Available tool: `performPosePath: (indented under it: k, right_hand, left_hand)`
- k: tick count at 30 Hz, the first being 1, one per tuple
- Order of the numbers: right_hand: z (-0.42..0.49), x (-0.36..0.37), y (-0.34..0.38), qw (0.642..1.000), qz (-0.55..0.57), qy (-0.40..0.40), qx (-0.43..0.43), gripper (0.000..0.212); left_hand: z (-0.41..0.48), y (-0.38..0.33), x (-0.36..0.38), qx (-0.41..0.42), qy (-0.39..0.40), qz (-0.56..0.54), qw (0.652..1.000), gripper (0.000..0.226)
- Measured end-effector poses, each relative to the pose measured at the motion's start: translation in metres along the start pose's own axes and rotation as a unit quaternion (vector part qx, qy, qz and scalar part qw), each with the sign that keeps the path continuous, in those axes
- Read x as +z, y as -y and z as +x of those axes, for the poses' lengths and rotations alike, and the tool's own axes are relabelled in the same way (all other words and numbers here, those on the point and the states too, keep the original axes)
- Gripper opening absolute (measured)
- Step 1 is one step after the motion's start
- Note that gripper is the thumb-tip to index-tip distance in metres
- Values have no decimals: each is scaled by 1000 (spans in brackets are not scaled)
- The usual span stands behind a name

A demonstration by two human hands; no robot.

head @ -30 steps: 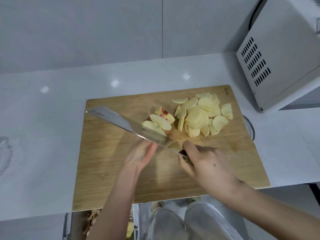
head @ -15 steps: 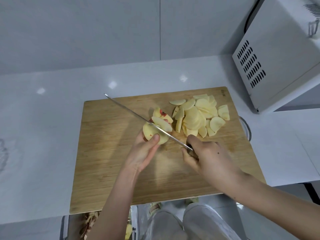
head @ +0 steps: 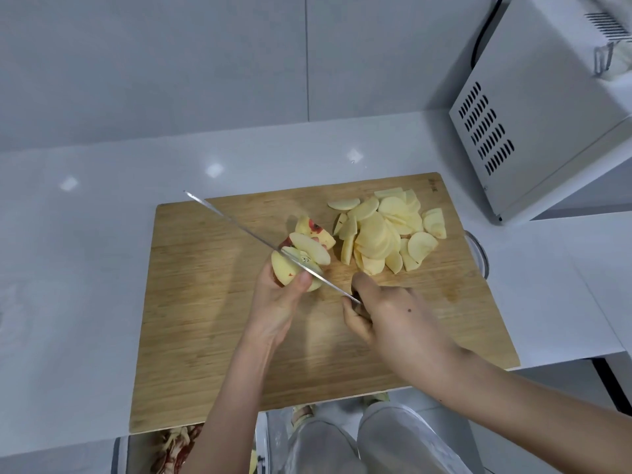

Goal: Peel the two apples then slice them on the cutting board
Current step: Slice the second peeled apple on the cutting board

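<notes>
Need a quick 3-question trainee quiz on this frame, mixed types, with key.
1. Which hand grips the knife? A) left B) right C) neither
2. True or false: the pile of slices lies on the counter, off the cutting board.
3. Fill in: the left hand holds the apple piece under the blade of the ____.

Key
1. B: the right hand grips it.
2. False: the pile of slices lies on the cutting board, to the right of the apple piece.
3. knife
</notes>
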State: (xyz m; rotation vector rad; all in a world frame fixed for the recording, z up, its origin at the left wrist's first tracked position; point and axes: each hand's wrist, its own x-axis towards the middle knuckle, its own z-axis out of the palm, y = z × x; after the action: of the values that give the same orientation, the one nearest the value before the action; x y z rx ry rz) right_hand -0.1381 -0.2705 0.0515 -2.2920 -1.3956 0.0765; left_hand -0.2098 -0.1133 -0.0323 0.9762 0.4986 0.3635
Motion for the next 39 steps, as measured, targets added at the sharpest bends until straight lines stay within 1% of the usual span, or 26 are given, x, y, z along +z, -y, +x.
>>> performPosePath:
  k: [2,4,6,8,9,11,13,14,16,18,19,20,23,25,29,31,32,34,37,39]
  right_hand:
    - [1,0,2,1000,10,-1,6,17]
    - [2,0,6,1000,5,-2,15,26]
    - [1,1,8,1000,2,-1,14,36]
    - [1,0,9,1000,-2,1,14,40]
    - [2,0,9,1000,-1,0,18,37]
    - [2,-1,9,1000,5,-1,23,27]
    - [3,0,9,1000,9,2,26,16]
    - [2,0,9,1000,7,0,27,14]
    - [1,1,9,1000,8,-2,25,20]
    - [1,1,12,1000,-2,4,14,31]
    - [1,0,13,1000,-8,8,10,32]
    - [2,0,13,1000,-12,10,10,31]
    - [3,-5,16,1000,-2,7,30,18]
    - [2,-8,18,999,8,17,44,13]
    - [2,-11,18,996,58,45,58,12]
    - [3,-15,16,993,82,49,73,20]
    - [5,-17,15,992,81,54,78,23]
    - [6,-21,14,991,84,72,80,22]
    - [10,-33,16,989,102,61,83,18]
    - [13,-39,13,984,136,42,104,25]
  left_hand:
    - [1,-2,-1,14,-2,15,1000,82]
    - [2,-3,-1,8,8,3,1000,81]
    - [3,-3,0,-5,28,-26,999,73]
    - [4,-1,1,-2,30,-21,999,65]
    - [3,-1,1,3,18,-9,1000,64]
    - [2,0,0,20,-10,23,999,70]
    - [1,0,-4,32,-23,39,998,75]
    - [1,0,-5,36,-23,43,998,73]
    - [0,-4,-3,27,-13,30,999,70]
    - [0,-9,3,-5,-13,-17,1000,83]
    - [-1,-10,6,-16,-17,-34,999,90]
    - [-1,-11,7,-16,-20,-39,999,94]
    - [-3,-4,3,16,-32,3,999,85]
    - [-5,-2,-1,31,-30,26,999,89]
    - [-8,-7,-1,5,-1,16,1000,104]
    - [-9,-9,1,-11,10,9,1000,103]
    - [-8,-10,2,-12,8,12,1000,102]
    - [-5,-10,1,-11,-15,14,1000,102]
    - [-2,-12,-5,1,-54,-32,998,107]
    - [-1,-19,0,-14,-34,-78,996,102]
